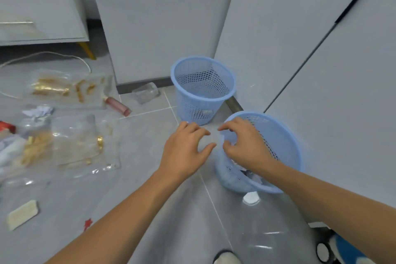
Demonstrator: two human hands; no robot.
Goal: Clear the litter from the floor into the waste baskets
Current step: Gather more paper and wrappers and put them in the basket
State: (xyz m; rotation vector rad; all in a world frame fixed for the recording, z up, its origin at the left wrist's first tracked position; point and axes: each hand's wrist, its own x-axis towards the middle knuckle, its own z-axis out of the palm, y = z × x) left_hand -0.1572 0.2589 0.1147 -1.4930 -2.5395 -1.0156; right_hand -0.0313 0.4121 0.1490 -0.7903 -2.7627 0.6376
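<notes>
The grey tiled floor (150, 178) is seen strewn at nine o'clock with litter: clear plastic bags (83, 141) holding gold scraps, crumpled paper (37, 111), a pink tube (119, 105) and a pale sponge (22, 214). One blue mesh basket (201, 90) is stood upright at twelve o'clock, and a second basket (285, 141), tilted, is set at three o'clock with paper inside. The left hand (184, 152) is held just above the floor, its grip released with fingers loosely bent; the right hand (246, 143) is spread over the tilted basket's rim, though whether that grip grasps the rim cannot be told.

One head-worn wide-angle view looks forward and steeply down, close over the grey tiled floor (150, 146) beside pale cabinet doors (278, 28).
</notes>
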